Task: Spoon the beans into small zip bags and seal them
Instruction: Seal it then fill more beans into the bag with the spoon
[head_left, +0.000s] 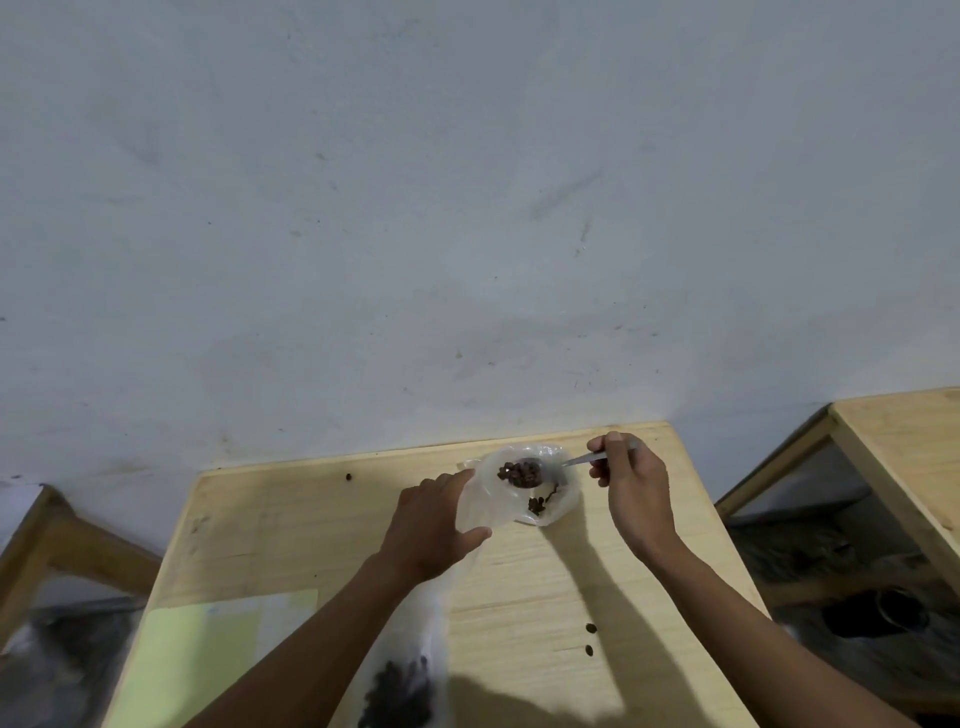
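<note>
My right hand (631, 483) pinches the handle of a metal spoon (582, 459) whose bowl is heaped with dark brown beans (521, 472). The spoon hangs over a clear plastic bag (558, 506) lying open near the table's far edge, with a few beans at its bottom. My left hand (434, 522) grips the left side of clear plastic at that bag's mouth. A long clear bag with beans (397, 693) lies under my left forearm at the near edge.
The wooden table (519, 587) stands against a pale wall. Loose beans lie on it: one at the back (348, 476), two at the front right (590, 638). A pale green sheet (208, 660) covers the near left. Wooden frames stand on both sides.
</note>
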